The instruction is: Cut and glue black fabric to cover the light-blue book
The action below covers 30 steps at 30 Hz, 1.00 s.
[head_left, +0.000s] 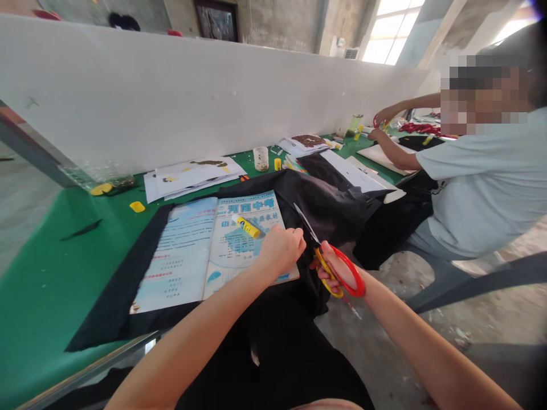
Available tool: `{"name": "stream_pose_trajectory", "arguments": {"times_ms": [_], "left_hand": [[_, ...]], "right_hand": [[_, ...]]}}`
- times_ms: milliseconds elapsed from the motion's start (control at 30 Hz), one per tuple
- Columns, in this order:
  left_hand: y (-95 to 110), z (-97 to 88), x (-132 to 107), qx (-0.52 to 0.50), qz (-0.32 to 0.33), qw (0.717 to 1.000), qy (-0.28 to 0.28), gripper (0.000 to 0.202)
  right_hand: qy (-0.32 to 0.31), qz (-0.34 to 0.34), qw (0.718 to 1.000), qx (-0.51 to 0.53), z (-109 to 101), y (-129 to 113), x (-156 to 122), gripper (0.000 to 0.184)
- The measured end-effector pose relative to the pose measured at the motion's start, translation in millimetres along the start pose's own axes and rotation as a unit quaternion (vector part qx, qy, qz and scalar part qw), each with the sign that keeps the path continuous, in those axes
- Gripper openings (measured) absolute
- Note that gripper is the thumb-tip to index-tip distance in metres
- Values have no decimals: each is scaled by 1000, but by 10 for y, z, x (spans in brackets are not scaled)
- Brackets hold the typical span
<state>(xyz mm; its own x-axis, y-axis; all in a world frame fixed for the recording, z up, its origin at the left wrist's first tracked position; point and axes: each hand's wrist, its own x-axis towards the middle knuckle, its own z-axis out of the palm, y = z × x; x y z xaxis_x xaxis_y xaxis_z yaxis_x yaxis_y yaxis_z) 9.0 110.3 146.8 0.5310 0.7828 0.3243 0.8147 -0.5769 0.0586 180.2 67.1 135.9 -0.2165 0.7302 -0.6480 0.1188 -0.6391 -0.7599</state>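
Two hands: right grip [339, 266] around scissors [319, 253], left grip [282, 249] curled closed beside the blade [306, 224] (on what, I cannot tell) — if black cloth [325, 196] beyond both grips shifts, a finger could get nicked.

Bare left hand [280, 249] and right hand [338, 266]; forearms [207, 326] likewise uncovered; black lap fabric [299, 364], small pale fleck [255, 356] upon it, beside the worktop's [38, 285] near edge.

White partition [171, 102], clear cup [260, 158] on green tabletop [34, 262], bright window [387, 37], probably a vent [351, 53]
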Motion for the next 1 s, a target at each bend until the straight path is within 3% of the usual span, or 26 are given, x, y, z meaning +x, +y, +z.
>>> {"name": "stream_pose_trajectory", "arguments": {"times_ms": [167,333,533,800,900,1000], "left_hand": [[-106,1,9,-44,-95,994,23,26],[-152,96,-15,-58,-143,988,27,28],[-19,117,-15,-56,-66,996,5,23],[40,10,8,-34,-52,998,-22,24],[-20,-93,-4,-42,-43,997,-47,25],[-245,-254,84,-95,-10,990,-101,34]], "right_hand": [[7,-15,1000,-8,-24,73,50,60],[-13,0,1000,17,-36,243,106,62],[16,-44,998,37,89,110,86,61],[100,-75,989,-74,98,35,200,56],[98,-74,988,-95,33,81,207,53],[96,-82,987,-104,-8,145,197,52]]}}
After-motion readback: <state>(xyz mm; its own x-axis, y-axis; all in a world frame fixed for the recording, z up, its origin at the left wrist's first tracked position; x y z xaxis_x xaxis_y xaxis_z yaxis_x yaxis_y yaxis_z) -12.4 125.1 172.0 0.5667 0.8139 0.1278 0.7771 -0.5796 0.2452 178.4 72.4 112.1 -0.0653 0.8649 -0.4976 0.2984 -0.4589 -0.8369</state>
